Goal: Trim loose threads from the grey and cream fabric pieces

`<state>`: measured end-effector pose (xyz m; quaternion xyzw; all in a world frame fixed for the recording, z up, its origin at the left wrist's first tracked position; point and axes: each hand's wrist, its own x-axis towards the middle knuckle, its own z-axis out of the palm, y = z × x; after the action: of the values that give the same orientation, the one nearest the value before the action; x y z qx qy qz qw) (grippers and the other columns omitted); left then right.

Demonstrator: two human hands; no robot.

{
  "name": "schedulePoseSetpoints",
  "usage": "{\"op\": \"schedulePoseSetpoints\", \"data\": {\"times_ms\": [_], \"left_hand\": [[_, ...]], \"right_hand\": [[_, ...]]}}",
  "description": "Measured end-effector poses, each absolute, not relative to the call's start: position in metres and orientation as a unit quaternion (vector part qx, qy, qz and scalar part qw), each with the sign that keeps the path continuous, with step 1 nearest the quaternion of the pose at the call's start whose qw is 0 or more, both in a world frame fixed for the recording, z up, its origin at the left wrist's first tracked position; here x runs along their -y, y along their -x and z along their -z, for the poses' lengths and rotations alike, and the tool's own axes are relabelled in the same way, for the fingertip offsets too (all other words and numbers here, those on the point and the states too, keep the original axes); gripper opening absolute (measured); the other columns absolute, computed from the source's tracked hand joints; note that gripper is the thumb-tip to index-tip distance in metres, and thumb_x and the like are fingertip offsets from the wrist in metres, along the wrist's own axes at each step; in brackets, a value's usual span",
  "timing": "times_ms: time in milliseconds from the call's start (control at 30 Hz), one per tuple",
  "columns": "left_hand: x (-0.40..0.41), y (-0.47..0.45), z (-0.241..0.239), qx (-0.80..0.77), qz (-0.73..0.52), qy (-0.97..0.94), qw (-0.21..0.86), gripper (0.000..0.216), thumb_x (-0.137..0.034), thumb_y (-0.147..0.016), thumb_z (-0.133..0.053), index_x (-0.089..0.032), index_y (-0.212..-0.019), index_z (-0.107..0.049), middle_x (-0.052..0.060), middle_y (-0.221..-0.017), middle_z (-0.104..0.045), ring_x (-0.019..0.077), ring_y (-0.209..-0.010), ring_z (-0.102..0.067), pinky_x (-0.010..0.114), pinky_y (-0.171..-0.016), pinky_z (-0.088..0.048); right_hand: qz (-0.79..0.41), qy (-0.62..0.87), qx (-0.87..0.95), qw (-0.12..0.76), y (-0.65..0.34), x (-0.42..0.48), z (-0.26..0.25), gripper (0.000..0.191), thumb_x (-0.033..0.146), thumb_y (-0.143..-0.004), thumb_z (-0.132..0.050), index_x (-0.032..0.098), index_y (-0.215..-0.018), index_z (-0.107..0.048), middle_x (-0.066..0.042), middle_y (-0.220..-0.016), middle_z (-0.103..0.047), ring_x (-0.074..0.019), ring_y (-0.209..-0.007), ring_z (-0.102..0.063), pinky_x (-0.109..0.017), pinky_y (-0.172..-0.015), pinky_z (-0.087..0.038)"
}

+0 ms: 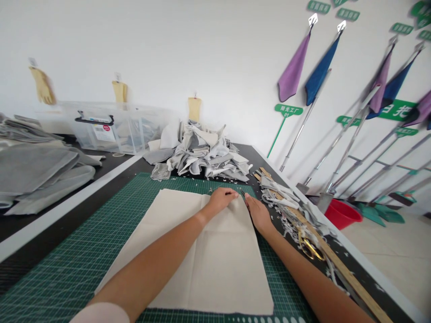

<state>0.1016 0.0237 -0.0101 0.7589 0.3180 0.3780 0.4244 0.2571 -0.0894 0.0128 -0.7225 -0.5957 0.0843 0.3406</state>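
A cream cloth (229,264) with fold creases lies flat on a green cutting mat (111,211). My left hand (220,200) reaches over it and pinches the cloth near its far edge, toward the right corner. Close beside it, at the far right corner, my right hand (258,211) is closed around a small dark pointed tool (242,193). The tool's tip points toward the cloth's edge; most of it is hidden in my fingers, so its exact kind is unclear.
Grey and white fabric scraps (205,152) are heaped beyond the mat. Gold-handled scissors (310,246) lie by a long wooden ruler (332,255) among trimmings on the right. Grey cloths (40,170) are stacked at left, near a clear plastic box (104,130). A red bucket (341,214) stands beyond the table.
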Motion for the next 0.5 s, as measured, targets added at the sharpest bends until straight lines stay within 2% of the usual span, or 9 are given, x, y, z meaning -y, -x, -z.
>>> {"op": "schedulePoseSetpoints", "data": {"times_ms": [200,367,500], "left_hand": [[-0.0230,-0.1022,0.0087,-0.313,-0.380,-0.769,0.408,0.026,-0.037,-0.085,-0.061,-0.020,-0.095,-0.078,0.004,-0.098,-0.077,0.0197,-0.092,-0.069,0.027,-0.086,-0.050],[-0.0204,-0.1020,0.0074,-0.321,-0.372,-0.782,0.384,0.026,-0.036,-0.084,-0.062,-0.021,-0.098,-0.078,0.005,-0.102,-0.076,0.0201,-0.097,-0.068,0.028,-0.089,-0.050],[-0.0167,-0.0998,0.0054,-0.327,-0.358,-0.793,0.370,0.027,-0.036,-0.082,-0.064,-0.023,-0.103,-0.076,0.005,-0.105,-0.075,0.0206,-0.097,-0.067,0.027,-0.087,-0.050]], "right_hand": [[-0.087,0.729,0.589,0.338,-0.2559,0.0889,-0.0154,0.056,0.063,-0.098,-0.023,0.026,-0.079,-0.060,-0.004,-0.087,-0.070,-0.0229,-0.079,-0.062,-0.030,-0.066,-0.042],[-0.083,0.730,0.581,0.350,-0.2572,0.0887,-0.0145,0.055,0.065,-0.097,-0.025,0.025,-0.073,-0.055,-0.003,-0.078,-0.067,-0.0220,-0.074,-0.060,-0.029,-0.062,-0.040],[-0.065,0.716,0.600,0.350,-0.2622,0.0867,-0.0135,0.058,0.063,-0.097,-0.023,0.023,-0.077,-0.060,-0.003,-0.068,-0.063,-0.0209,-0.067,-0.058,-0.029,-0.059,-0.041]]}}
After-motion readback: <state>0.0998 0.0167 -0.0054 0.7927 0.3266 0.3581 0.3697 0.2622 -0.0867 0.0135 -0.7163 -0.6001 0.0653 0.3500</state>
